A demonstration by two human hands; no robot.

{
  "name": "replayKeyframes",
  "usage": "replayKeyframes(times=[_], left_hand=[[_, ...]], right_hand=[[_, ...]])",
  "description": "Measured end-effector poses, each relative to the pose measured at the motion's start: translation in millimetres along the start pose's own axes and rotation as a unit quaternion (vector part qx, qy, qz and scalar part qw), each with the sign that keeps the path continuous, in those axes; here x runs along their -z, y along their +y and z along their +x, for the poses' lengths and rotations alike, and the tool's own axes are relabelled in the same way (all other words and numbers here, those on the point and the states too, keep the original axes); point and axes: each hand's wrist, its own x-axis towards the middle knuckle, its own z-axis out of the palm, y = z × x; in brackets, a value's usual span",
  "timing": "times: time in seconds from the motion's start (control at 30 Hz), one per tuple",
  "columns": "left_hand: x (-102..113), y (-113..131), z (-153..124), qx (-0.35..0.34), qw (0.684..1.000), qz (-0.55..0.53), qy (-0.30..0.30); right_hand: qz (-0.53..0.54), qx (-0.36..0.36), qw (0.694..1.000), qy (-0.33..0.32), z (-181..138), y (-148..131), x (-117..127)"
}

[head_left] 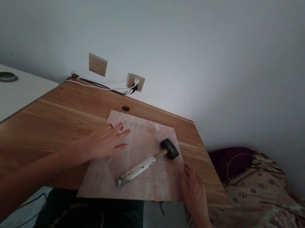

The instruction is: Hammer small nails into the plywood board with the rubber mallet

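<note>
A thin, pale pinkish board [143, 135] lies on the wooden desk, its near edge jutting past the desk's front. Along its far side runs a row of several small marks or nails, too small to make out. A rubber mallet [139, 169] rests diagonally across the board, black head to the far right, worn white-painted handle toward the near left. My left hand [112, 138] is at the board's far left part, fingers spread and holding nothing. Beside the board's right edge, my right hand [193, 186] lies with fingers extended, touching or close to that edge.
Around the board is the wooden desk [60, 126], with a cable hole [126, 108] near the wall. Cables run along the back to a wall socket [131, 81]. A white table [3, 106] adjoins on the left; patterned bedding [256, 207] lies at right.
</note>
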Motion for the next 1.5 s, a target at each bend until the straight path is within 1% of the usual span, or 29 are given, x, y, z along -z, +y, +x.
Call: replayKeyframes(times=[0.1, 0.17, 0.23, 0.33, 0.43, 0.5, 0.57, 0.63, 0.7, 0.77, 0.87, 0.93, 1.0, 1.1, 1.2, 1.27, 1.3, 1.37, 1.5], left_hand=[[10.8, -33.4, -1.2, 0.040, 0.997, -0.061, -0.032], [17.4, -53.6, -0.4, 0.057, 0.994, -0.088, -0.034], [25.0, -66.1, 4.1, 0.054, 0.994, -0.086, -0.031], [41.1, -68.8, 22.8, 0.018, 0.997, -0.067, -0.024], [60.0, -63.9, 56.0, -0.017, 0.998, -0.063, -0.013], [69.5, -63.2, 80.5, -0.017, 0.997, -0.073, -0.017], [74.4, -65.6, 100.9, -0.010, 0.997, -0.077, -0.026], [74.9, -69.2, 113.1, -0.002, 0.996, -0.080, -0.032], [72.7, -72.3, 116.4, -0.001, 0.995, -0.094, -0.041], [69.3, -74.9, 114.1, -0.009, 0.992, -0.114, -0.056], [63.3, -80.3, 109.6, -0.016, 0.990, -0.115, -0.081], [59.3, -85.6, 109.0, -0.016, 0.991, -0.109, -0.081], [56.0, -91.4, 109.7, -0.021, 0.991, -0.108, -0.079], [52.0, -97.9, 110.1, -0.037, 0.988, -0.099, -0.110], [47.7, -99.7, 108.5, -0.040, 0.985, -0.082, -0.143], [44.5, -98.2, 107.1, -0.027, 0.985, -0.079, -0.150], [42.9, -96.9, 106.6, -0.018, 0.985, -0.079, -0.152], [40.3, -93.4, 106.2, -0.008, 0.984, -0.077, -0.158], [36.4, -86.8, 106.9, -0.016, 0.982, -0.072, -0.173]], right_hand=[[0.070, -0.025, 0.997, -0.014, 1.3, -15.3, -1.4], [0.091, -0.041, 0.995, -0.017, 6.0, -23.5, -0.8], [0.102, -0.049, 0.994, -0.006, 15.5, -32.6, 0.3], [0.129, -0.040, 0.991, 0.006, 38.7, -50.4, 0.0], [0.160, -0.023, 0.987, -0.014, 66.6, -67.3, -4.0], [0.158, -0.023, 0.987, -0.036, 82.1, -74.0, -7.1], [0.141, -0.027, 0.988, -0.063, 92.0, -76.6, -8.9], [0.122, -0.016, 0.989, -0.087, 96.1, -75.8, -9.3], [0.110, 0.005, 0.989, -0.102, 96.7, -72.6, -8.6], [0.104, 0.021, 0.988, -0.110, 96.9, -67.4, -7.4], [0.112, 0.031, 0.985, -0.126, 100.3, -55.8, -4.9], [0.130, 0.038, 0.981, -0.140, 104.5, -46.6, -2.4], [0.142, 0.043, 0.977, -0.155, 109.8, -38.2, 1.2], [0.136, 0.041, 0.975, -0.172, 123.2, -32.4, 8.9], [0.113, 0.050, 0.976, -0.178, 148.5, -41.7, 15.2], [0.050, 0.048, 0.982, -0.178, 170.4, -55.3, 14.7], [0.006, 0.054, 0.980, -0.190, 181.4, -62.9, 12.5], [-0.104, 0.069, 0.966, -0.227, 201.3, -77.0, 4.8], [-0.142, 0.090, 0.944, -0.283, 225.5, -93.8, -14.1]])
